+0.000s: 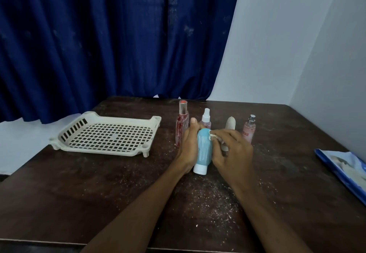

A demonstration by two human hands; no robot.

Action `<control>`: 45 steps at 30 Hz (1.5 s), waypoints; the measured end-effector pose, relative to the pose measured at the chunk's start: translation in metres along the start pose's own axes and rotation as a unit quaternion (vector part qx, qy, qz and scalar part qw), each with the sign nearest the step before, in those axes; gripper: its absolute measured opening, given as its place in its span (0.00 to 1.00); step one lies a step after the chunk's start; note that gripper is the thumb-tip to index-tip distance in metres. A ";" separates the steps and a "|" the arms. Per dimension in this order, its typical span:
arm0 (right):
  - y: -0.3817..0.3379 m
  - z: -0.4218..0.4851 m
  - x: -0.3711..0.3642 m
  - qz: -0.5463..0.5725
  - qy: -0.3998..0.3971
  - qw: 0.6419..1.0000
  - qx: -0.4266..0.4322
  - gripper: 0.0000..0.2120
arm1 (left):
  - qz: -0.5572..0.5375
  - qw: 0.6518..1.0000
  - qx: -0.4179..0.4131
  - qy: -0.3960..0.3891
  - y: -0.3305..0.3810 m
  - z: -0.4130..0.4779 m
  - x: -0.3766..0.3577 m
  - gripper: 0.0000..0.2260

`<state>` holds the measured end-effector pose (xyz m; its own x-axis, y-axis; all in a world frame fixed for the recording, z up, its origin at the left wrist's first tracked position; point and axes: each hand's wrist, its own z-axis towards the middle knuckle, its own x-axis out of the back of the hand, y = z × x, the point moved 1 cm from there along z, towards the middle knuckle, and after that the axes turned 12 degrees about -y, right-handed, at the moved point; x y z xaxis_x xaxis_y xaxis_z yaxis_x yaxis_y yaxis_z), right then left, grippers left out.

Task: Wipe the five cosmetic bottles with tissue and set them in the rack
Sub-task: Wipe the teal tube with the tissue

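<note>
In the head view the left hand [187, 149] curls round the blue bottle [204, 151], holding it over the table [99, 193] with its white cap toward the person, while the right hand [233, 151] pinches a small wad of tissue [213, 136] against the bottle's far end. The other four bottles [181, 128] stand in a row just behind, and the rack [122, 118] lies well to the left, holding none. To wipe well, the left hand should probably roll the bottle so the tissue sweeps every side down to the cap.
</note>
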<state>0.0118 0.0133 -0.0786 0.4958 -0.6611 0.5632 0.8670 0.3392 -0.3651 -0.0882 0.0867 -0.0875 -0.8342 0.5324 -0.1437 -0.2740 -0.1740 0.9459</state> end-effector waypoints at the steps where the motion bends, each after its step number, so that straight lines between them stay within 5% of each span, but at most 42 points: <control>1: -0.001 -0.002 0.000 -0.002 0.002 1.000 0.001 0.08 | -0.003 1.000 -0.002 0.002 0.000 0.000 0.000 0.24; 29: -0.002 0.000 -0.002 -0.003 0.010 0.999 0.052 0.11 | -0.013 0.999 -0.029 -0.001 -0.006 0.001 0.000 0.27; 45: -0.006 -0.001 0.000 -0.007 0.034 0.997 0.067 0.08 | -0.021 0.999 0.030 0.009 -0.010 0.005 -0.005 0.24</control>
<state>0.0067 0.0101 -0.0772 0.4838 -0.7079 0.5146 0.8746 0.4132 -0.2537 -0.0794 0.0898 -0.0947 -0.8305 0.5239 -0.1890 -0.2805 -0.1003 0.9546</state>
